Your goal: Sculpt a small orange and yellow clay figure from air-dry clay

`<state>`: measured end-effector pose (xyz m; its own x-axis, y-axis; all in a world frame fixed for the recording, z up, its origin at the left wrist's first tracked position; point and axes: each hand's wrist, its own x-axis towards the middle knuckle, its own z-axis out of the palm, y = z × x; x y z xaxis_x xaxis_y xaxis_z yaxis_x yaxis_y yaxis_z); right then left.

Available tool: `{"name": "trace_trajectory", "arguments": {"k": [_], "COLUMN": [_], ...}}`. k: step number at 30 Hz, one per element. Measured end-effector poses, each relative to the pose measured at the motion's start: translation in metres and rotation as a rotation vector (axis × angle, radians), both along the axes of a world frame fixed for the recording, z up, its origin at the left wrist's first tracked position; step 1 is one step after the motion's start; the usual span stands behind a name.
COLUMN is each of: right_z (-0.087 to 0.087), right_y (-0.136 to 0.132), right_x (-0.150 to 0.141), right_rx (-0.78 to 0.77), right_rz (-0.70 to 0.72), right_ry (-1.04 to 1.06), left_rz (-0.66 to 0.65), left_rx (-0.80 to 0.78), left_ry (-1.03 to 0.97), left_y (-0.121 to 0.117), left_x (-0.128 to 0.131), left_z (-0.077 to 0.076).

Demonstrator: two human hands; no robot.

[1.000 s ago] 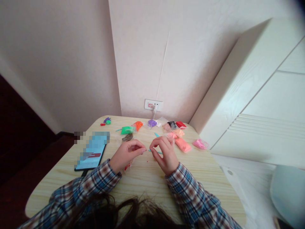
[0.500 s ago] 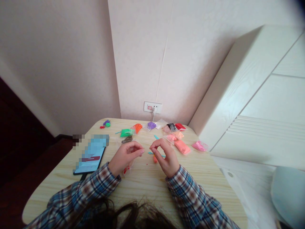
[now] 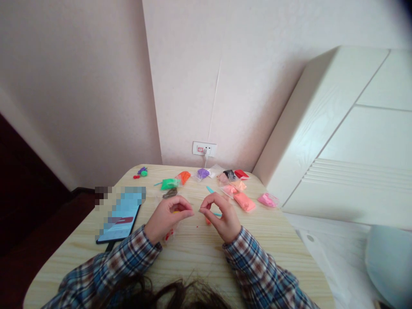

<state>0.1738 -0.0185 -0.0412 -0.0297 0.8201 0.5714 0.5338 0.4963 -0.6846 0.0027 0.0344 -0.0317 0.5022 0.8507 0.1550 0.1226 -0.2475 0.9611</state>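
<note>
Over the middle of the wooden table (image 3: 257,266), my left hand (image 3: 164,219) is closed, thumb against fingertips. My right hand (image 3: 225,219) faces it in a similar pinch, with a small gap between the two. Whatever either pinch holds is too small or hidden to make out. A bit of yellow (image 3: 176,212) shows inside the curl of my left fingers. Just below that hand lies a clear bag with red clay (image 3: 169,234). Through my right hand's curl I see an orange lump (image 3: 207,221) and part of a turquoise tool (image 3: 217,214).
Bags of coloured clay line the back: green (image 3: 169,184), orange (image 3: 184,177), purple (image 3: 203,173), coral (image 3: 244,201) and pink (image 3: 268,200). At left, a tablet (image 3: 119,219) leans on a stand. Small shaped pieces (image 3: 143,173) sit at the far left corner.
The view has tilted slightly upward, so the table sits lower. Both hands keep their pinches and shift only slightly. The orange lump and the yellow bit have come into sight.
</note>
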Motion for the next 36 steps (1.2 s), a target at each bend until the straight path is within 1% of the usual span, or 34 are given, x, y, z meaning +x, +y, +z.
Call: {"name": "trace_trajectory", "arguments": {"k": [4,6,9,13,16,18,21,23,27,32,36], "right_z": [-0.002,-0.003,-0.005,-0.01,-0.012,-0.014,-0.017,-0.018,-0.018,-0.018,-0.017], "right_y": [0.001,0.001,0.002,0.004,0.005,0.006,0.007,0.007,0.008,0.01,0.012], "right_x": [0.0,0.0,-0.001,0.0,0.001,0.002,0.002,0.002,0.001,0.002,0.006], "right_rx": [-0.007,-0.017,-0.04,-0.076,-0.086,-0.086,-0.092,-0.11,-0.17,-0.225,-0.251], "right_rz": [-0.006,-0.014,-0.035,-0.044,-0.053,-0.062,-0.072,-0.075,-0.087,-0.094,-0.092], "right_ry": [-0.016,-0.039,-0.097,-0.152,-0.229,-0.291,-0.338,-0.359,-0.387,-0.362,-0.249], "left_rz": [-0.017,0.012,0.055,-0.006,0.004,0.019,0.003,-0.028,-0.026,-0.02,-0.026], "left_rx": [0.058,0.102,0.227,0.418,0.508,0.541,0.557,0.588,0.655,0.673,0.683], "left_ry": [0.037,0.07,0.145,0.237,0.322,0.395,0.499,0.55,0.641,0.7,0.702], "left_y": [0.0,-0.001,-0.002,-0.003,-0.004,-0.004,-0.004,-0.003,-0.004,-0.004,-0.001], "left_x": [0.0,0.0,-0.001,-0.002,-0.002,-0.002,-0.003,-0.004,-0.004,-0.002,-0.003], "left_z": [0.001,0.001,0.001,-0.001,-0.001,-0.002,-0.004,-0.006,-0.007,-0.007,-0.012]}}
